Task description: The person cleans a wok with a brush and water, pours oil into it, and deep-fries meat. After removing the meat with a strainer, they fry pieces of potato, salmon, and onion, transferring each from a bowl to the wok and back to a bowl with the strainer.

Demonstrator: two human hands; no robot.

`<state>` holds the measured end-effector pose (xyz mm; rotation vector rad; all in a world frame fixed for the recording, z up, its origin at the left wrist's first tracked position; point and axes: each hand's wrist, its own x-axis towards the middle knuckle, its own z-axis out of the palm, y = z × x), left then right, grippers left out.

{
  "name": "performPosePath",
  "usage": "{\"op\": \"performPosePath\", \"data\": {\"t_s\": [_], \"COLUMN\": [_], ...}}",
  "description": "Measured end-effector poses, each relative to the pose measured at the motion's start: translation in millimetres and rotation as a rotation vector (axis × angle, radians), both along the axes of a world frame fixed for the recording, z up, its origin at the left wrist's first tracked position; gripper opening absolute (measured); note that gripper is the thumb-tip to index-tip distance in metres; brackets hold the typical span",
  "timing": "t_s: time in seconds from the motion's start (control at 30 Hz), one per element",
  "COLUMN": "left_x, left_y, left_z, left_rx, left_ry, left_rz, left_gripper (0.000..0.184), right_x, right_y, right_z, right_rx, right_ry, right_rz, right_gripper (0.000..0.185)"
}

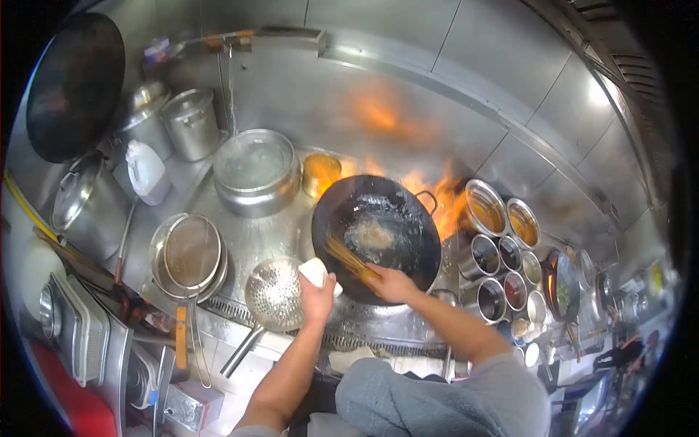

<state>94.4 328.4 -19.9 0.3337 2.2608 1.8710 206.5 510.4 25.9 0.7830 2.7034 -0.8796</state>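
A black wok (408,269) is tilted over the burner, with wet streaks and a little cloudy liquid inside. Flames (445,200) rise behind it. My left hand (317,295) is closed around a folded white cloth (313,272) at the wok's near left rim; whether it grips the rim through the cloth is hidden. Inside the wok, my right hand (392,285) grips a bamboo wok brush (348,258), its bristles pointing up and left against the wok's surface. A perforated metal strainer ladle (274,295) lies just left of my left hand.
A large metal pot of water (255,164) stands at the back left under a running tap. Left of the strainer ladle, a mesh sieve (191,251) rests on a bowl. Several metal containers of sauces and seasonings (492,300) crowd the right side.
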Motion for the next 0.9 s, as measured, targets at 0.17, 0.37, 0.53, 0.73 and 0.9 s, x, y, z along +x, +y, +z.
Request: {"op": "performPosePath", "data": {"t_s": [0.17,0.37,0.53,0.73,0.9], "left_x": [-11,-21,-15,-20,-19], "left_y": [15,6,11,8,8], "left_z": [-11,-13,0,2,5], "left_rx": [-0.251,-0.354,-0.374,-0.36,-0.393], "left_ry": [-0.038,-0.09,-0.065,-0.085,-0.071], "left_rz": [-0.082,-0.178,-0.155,-0.204,-0.183], "left_gripper": [0.068,0.066,0.066,0.067,0.066], "right_x": [58,-69,39,-22,-28], "right_y": [81,86,42,156,53], "right_z": [18,-55,-1,-4,-41], "right_rx": [0.346,0.239,0.16,0.457,0.299], "right_ry": [-0.319,0.117,-0.239,-0.071,-0.146], "right_rz": [0.218,-0.305,-0.026,-0.062,-0.23], "right_gripper": [0.056,0.05,0.054,0.054,0.052]}}
